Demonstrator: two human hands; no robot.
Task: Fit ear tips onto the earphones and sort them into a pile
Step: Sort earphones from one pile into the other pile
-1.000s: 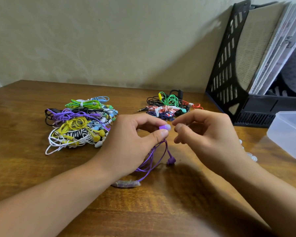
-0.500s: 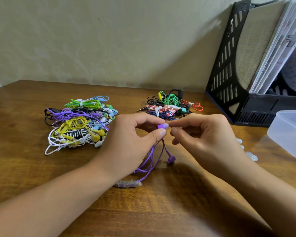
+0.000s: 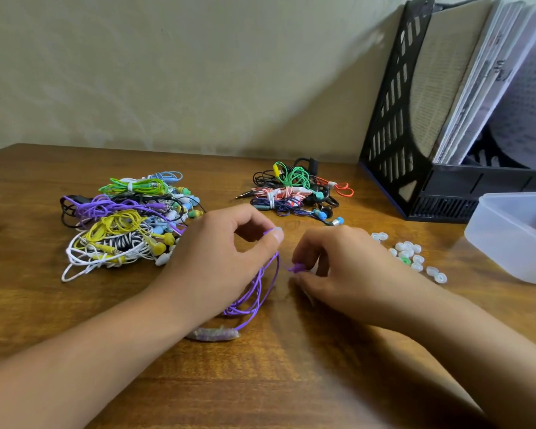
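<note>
Purple earphones (image 3: 260,292) low over the wooden table (image 3: 44,305) at centre, left hand (image 3: 223,261) pinching the cable, right hand (image 3: 338,267) pinching one purple earbud (image 3: 298,267), loose ear tips (image 3: 407,252) just right, big finished pile (image 3: 127,218) left, smaller pile (image 3: 297,193) behind.

Wooden table (image 3: 28,305) against a plain cream wall (image 3: 167,72)

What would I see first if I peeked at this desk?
Two hands in the middle: the left hand and right hand pinch purple earphones. Behind them lie two colourful earphone piles, a big one at left, a smaller one farther right.
</note>
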